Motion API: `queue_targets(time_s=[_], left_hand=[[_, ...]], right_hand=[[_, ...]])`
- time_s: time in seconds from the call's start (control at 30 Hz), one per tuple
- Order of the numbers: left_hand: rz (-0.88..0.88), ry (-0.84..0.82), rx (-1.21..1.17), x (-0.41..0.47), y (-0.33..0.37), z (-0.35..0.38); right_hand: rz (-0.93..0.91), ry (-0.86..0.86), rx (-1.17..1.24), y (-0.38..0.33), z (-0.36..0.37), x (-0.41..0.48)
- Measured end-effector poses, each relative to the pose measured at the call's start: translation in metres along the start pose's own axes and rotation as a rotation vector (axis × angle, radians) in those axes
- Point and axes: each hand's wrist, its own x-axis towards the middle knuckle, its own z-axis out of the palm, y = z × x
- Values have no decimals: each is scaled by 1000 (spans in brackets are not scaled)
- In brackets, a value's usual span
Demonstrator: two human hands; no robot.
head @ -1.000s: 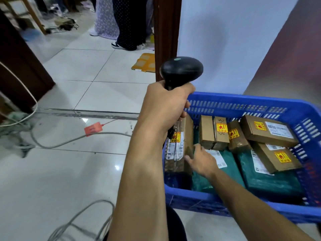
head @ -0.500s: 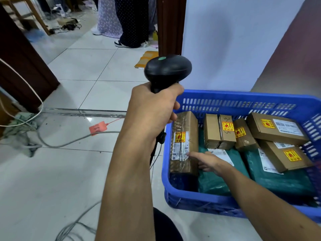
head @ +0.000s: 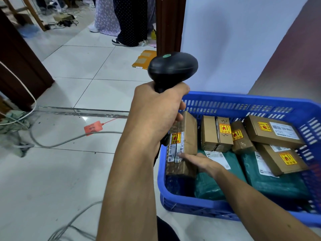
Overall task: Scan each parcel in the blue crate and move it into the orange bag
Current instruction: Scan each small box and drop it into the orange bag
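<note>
Aloft, left hand (head: 156, 112) round scanner (head: 172, 68) — right hand (head: 199, 162) flat against parcel (head: 188, 134).

Just one camera, worn on the person's head. It looks forward and down. The left hand (head: 156, 110) with the scanner (head: 172, 70) is very near the lens and looks big. The blue crate (head: 243, 101) sits low on the right, the tiled floor (head: 60, 180) fills the left, and far-off feet (head: 116, 41) show at the top

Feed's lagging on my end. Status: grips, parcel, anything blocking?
Left grip holds scanner. Right grip flat on brown parcel, label up, at crate's left end. Orange bag not in view; nothing blocking parcel.
</note>
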Motion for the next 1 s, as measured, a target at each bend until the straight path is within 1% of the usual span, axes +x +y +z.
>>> queue_targets(time_s=[0.1, 0.2, 0.33, 0.43, 0.67, 0.83, 0.9, 1.0], left_hand=[[0, -8, -9, -1, 0, 2], [6, -3, -12, -2, 0, 5], [31, -8, -10, -1, 2, 12], [49, -12, 24, -3, 2, 19], [116, -19, 30, -10, 5, 34], [245, 16, -136, -22, 16, 60], [285, -16, -154, -29, 17, 75], [315, -108, -125, -40, 13, 97]], right_hand=[[-8, 18, 13, -2, 5, 0], [-28, 14, 114, -6, -3, -7], [-103, 23, 274, -10, -14, -23], [-171, 30, 324, -10, -22, -52], [-301, 155, 435, 4, -67, -142], [-403, 274, 484, 10, -106, -221], [-458, 322, 460, 15, -120, -255], [-543, 383, 465, 31, -140, -304]])
